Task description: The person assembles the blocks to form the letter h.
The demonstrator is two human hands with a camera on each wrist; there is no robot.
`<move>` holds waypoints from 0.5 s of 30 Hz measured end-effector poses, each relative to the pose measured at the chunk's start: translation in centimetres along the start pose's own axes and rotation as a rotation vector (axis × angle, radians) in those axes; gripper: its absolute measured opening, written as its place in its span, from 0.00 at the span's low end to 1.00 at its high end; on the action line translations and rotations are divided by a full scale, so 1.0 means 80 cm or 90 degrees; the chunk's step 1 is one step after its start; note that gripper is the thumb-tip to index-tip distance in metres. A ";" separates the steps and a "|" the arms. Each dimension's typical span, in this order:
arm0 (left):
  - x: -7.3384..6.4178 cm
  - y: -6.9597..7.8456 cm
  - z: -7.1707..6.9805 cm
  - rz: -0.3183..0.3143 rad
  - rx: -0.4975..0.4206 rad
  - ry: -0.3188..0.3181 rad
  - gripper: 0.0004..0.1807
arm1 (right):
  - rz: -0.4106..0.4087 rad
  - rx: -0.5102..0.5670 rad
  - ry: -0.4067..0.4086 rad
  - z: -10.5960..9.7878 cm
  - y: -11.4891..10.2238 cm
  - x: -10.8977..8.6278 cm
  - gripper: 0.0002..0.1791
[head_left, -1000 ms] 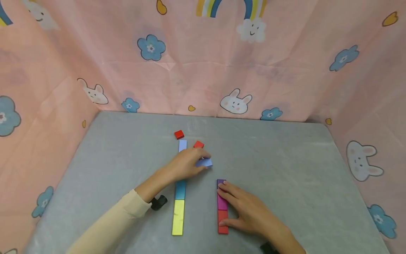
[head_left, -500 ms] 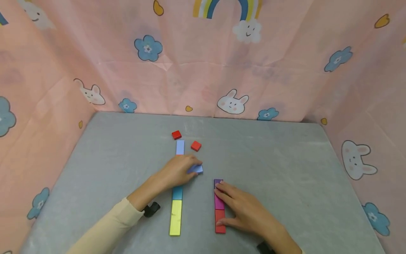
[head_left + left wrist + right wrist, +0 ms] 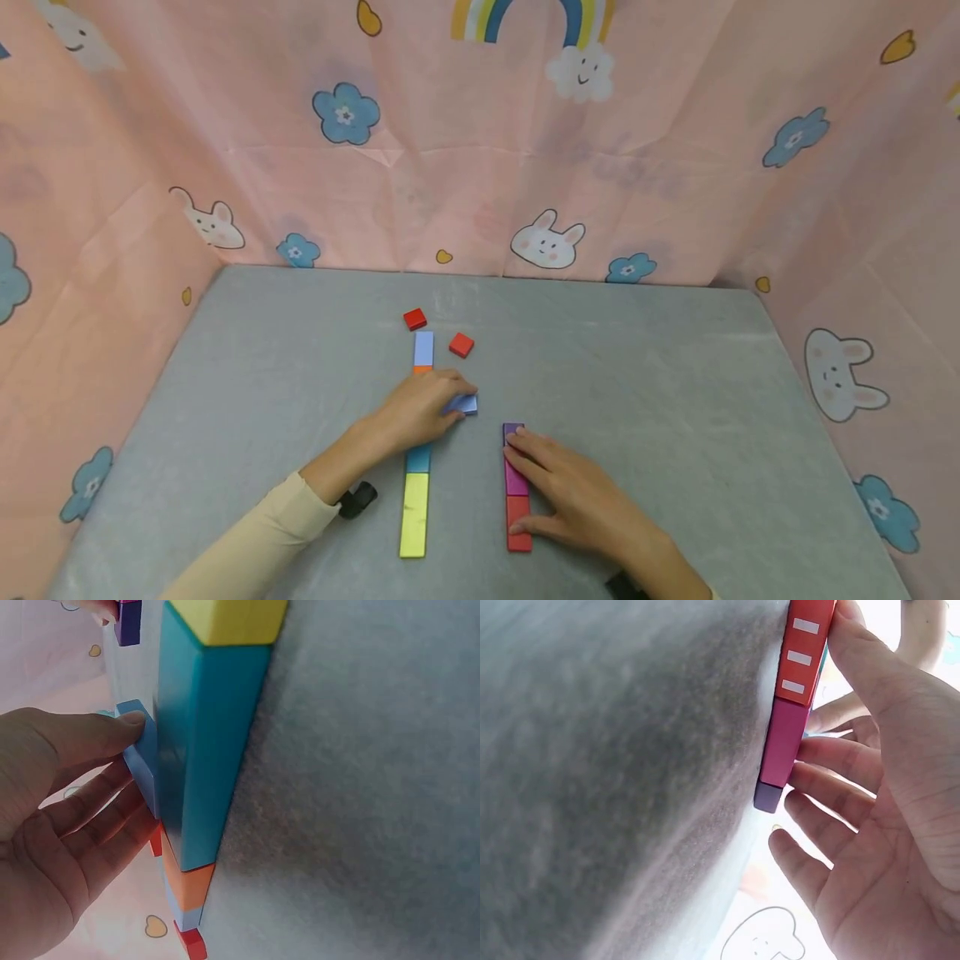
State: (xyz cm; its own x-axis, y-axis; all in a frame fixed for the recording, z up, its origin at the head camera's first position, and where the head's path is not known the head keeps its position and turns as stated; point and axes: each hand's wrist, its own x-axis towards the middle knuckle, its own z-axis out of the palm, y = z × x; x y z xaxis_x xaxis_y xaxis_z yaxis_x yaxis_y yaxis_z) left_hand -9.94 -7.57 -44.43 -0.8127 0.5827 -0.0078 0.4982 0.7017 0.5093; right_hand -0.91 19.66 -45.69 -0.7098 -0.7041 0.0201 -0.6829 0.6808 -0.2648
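Observation:
My left hand (image 3: 420, 408) pinches a light-blue block (image 3: 467, 405) between thumb and fingers, close to the right side of a row of blocks. That row runs from a yellow block (image 3: 414, 517) through a teal block (image 3: 418, 461) and an orange block (image 3: 191, 885) to another light-blue block (image 3: 424, 348). The hand covers part of its middle. My right hand (image 3: 577, 496) rests along a second row, its fingers by the purple block (image 3: 513, 428) and magenta block (image 3: 516, 483). Its thumb touches the red block (image 3: 519, 542), which has white marks on its side in the right wrist view.
Two small red blocks lie beyond the left row, one past its far end (image 3: 415, 319) and one to its right (image 3: 461, 345). The grey tabletop (image 3: 660, 375) meets a pink printed cloth (image 3: 450, 192) at the back and sides.
My left hand has drawn the light-blue block nearer to me and toward the left row, uncovering the right small red block and part of the orange one. My right hand stays on its row.

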 end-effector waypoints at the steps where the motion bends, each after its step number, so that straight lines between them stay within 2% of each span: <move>1: 0.000 0.000 0.000 0.000 -0.001 0.001 0.19 | -0.001 0.001 0.002 0.000 0.000 0.000 0.48; 15: -0.004 0.000 0.002 0.015 0.011 -0.011 0.19 | 0.006 0.031 -0.019 0.002 0.005 0.003 0.48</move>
State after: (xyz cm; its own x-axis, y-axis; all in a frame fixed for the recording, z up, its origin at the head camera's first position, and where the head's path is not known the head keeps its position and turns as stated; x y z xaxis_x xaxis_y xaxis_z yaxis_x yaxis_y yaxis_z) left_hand -9.65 -7.71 -44.55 -0.7954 0.6060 -0.0103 0.5229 0.6947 0.4939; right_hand -1.36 19.72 -45.99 -0.7099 -0.7042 -0.0109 -0.6668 0.6771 -0.3113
